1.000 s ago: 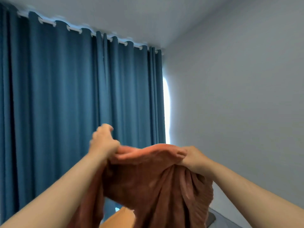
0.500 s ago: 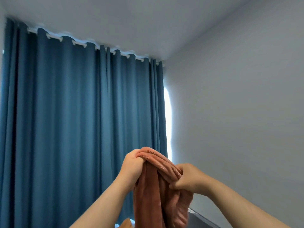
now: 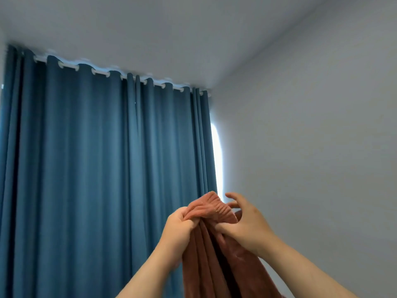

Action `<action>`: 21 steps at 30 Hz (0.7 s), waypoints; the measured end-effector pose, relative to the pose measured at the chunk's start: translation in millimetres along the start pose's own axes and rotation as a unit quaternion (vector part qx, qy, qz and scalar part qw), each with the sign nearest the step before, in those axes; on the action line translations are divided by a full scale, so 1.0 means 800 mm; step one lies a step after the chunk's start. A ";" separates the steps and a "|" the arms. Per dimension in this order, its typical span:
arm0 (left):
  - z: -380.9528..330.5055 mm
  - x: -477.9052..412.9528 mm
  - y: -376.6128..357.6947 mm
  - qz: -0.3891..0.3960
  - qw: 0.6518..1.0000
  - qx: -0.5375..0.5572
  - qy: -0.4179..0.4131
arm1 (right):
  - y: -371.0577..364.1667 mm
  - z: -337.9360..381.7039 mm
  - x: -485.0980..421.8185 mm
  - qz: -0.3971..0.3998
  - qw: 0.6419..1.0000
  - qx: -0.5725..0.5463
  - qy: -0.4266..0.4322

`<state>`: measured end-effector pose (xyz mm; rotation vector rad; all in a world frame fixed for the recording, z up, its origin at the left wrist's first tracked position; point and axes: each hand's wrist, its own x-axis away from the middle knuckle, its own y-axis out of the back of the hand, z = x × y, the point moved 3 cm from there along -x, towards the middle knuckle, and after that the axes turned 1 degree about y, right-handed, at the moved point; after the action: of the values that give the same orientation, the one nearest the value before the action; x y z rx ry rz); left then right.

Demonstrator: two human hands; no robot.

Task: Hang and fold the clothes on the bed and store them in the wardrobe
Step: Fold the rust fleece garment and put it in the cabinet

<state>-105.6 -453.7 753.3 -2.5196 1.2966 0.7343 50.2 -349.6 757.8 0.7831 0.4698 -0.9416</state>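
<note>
A rust-orange ribbed garment [image 3: 209, 263] hangs in the air in front of me, bunched at its top edge. My left hand [image 3: 179, 227] grips the gathered top of the garment in a closed fist. My right hand [image 3: 245, 222] is at the garment's right side with fingers spread and loosened; its thumb presses against the cloth just below the bunched ribbed edge. The garment's lower part runs out of the bottom of the view. The bed and wardrobe are out of sight.
Blue curtains [image 3: 96, 168] cover the window on the left, with a bright gap of daylight [image 3: 217, 155] at their right edge. A plain grey wall [image 3: 311, 147] fills the right side, and the ceiling [image 3: 171, 29] is above.
The hands came together from a spread hold, bunching the garment's top. My right hand has loosened its grip and spread its fingers. The view tilted upward.
</note>
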 end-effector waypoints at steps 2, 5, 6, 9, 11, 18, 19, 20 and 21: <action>-0.011 -0.006 0.006 -0.021 0.996 0.082 0.018 | -0.001 -0.026 0.033 0.055 0.997 0.007 -0.047; -0.031 -0.011 0.004 -0.013 0.980 0.196 0.031 | -0.016 -0.056 0.087 0.143 0.982 0.009 -0.120; -0.035 -0.014 0.005 -0.020 0.974 0.223 0.032 | -0.023 -0.064 0.101 0.165 0.975 0.015 -0.144; -0.048 -0.018 0.008 -0.050 0.961 0.268 0.041 | -0.035 -0.073 0.123 0.181 0.965 0.035 -0.187; -0.052 -0.018 0.008 -0.055 0.961 0.267 0.044 | -0.040 -0.072 0.128 0.182 0.965 0.012 -0.188; -0.067 -0.014 0.073 -0.128 0.989 -0.032 -0.059 | 0.014 -0.070 0.058 -0.009 0.961 -0.222 -0.163; -0.066 -0.012 0.091 -0.131 0.982 -0.126 -0.059 | 0.031 -0.069 0.040 -0.049 0.950 -0.256 -0.172; -0.064 -0.010 0.108 -0.118 0.974 -0.188 -0.044 | 0.047 -0.064 0.024 -0.074 0.942 -0.280 -0.172; -0.061 -0.009 0.125 -0.101 0.973 -0.209 -0.019 | 0.060 -0.058 0.007 -0.083 0.934 -0.304 -0.169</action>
<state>-173.5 -527.2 802.5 -2.8846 0.9289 1.0978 92.7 -299.9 742.6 0.0148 0.4903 -0.9896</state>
